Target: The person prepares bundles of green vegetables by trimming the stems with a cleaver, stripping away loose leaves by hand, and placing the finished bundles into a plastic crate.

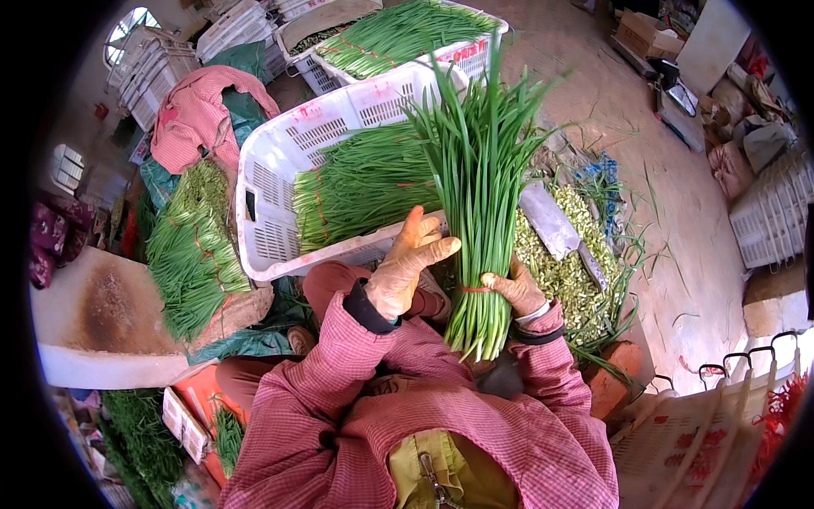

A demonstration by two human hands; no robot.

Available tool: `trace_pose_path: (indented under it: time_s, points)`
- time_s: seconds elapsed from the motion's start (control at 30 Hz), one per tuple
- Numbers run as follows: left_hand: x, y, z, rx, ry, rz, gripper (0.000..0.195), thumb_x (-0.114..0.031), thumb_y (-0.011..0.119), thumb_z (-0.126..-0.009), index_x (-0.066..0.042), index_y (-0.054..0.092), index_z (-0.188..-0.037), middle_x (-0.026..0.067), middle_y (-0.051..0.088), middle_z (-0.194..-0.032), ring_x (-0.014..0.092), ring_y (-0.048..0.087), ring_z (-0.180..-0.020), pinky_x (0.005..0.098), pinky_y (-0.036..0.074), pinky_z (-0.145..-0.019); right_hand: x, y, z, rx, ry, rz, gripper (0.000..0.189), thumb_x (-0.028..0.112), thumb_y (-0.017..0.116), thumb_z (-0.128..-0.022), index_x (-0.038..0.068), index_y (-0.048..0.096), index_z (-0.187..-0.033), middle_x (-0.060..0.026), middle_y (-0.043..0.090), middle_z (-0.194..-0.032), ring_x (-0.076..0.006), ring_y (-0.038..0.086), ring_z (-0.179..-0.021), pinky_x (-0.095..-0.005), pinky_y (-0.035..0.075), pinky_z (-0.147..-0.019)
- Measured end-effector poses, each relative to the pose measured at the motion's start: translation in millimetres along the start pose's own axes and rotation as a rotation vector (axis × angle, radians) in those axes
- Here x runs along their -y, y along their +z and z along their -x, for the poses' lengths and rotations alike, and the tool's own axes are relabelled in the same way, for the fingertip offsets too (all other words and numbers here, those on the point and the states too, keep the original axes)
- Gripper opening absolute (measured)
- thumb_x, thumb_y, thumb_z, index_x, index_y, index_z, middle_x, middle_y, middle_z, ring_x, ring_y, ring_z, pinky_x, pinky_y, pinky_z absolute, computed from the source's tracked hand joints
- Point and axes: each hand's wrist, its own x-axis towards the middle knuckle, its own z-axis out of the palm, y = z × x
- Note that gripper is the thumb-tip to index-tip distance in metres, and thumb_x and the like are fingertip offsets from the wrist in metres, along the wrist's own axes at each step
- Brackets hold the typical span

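A tall bunch of garlic chives [480,210] stands nearly upright in front of me, bound by a red band [475,289] low on its stems. Gloved in pale orange, my right hand [520,289] grips it near that band. On the other side, my left hand [410,261] has its gloved fingers spread beside the leaves and holds nothing. Behind the bunch, a white plastic crate [273,172] contains banded chive bundles [369,184]. A cleaver [550,219] lies on a heap of chopped stem ends [572,305] to the right.
More banded bundles [197,248] are stacked at the left, near a pink checked cloth [197,114]. A second filled crate [499,32] stands behind. Loose leaves litter the floor [674,216]. An orange brick [617,372] sits at the lower right, near stacked white crates [693,432].
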Motion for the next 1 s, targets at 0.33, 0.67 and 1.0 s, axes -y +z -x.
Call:
trace_pose_path:
  time_s: [0.33,0.67,1.0]
  points:
    - [55.8,-37.0,-44.8,0.068,-0.065,0.523,0.036,-0.025,0.063,-0.081,-0.004,0.055,-0.109,0.0057,0.063,-0.098,0.019,0.062,-0.083,0.0351,0.052,-0.075,3.7,33.7,5.7,0.263,0.056,-0.261,0.091,0.034,0.073,-0.073,0.001,0.018,-0.138,-0.0103,0.038,-0.132,-0.0233,0.04,-0.12,-0.0351,0.031,-0.101]
    - [69.4,-29.8,-26.8,-0.27,0.062,0.464,0.028,-0.004,0.06,-0.076,-0.003,0.057,-0.104,0.0067,0.063,-0.097,0.02,0.061,-0.086,0.0354,0.05,-0.078,2.4,26.9,-17.2,-0.326,-0.098,-0.376,0.037,-0.004,0.066,-0.071,0.0,0.054,-0.106,-0.009,0.063,-0.093,-0.0216,0.062,-0.078,-0.0326,0.052,-0.071]
    - [59.2,-32.4,-11.3,-0.163,-0.064,0.642,0.027,-0.006,0.06,-0.075,-0.003,0.058,-0.102,0.0055,0.062,-0.094,0.021,0.061,-0.086,0.0373,0.05,-0.079,-18.0,8.2,-10.1,-0.284,-0.048,-0.625,0.036,-0.005,0.063,-0.07,-0.003,0.054,-0.104,-0.0116,0.062,-0.095,-0.0263,0.062,-0.082,-0.0368,0.053,-0.076]
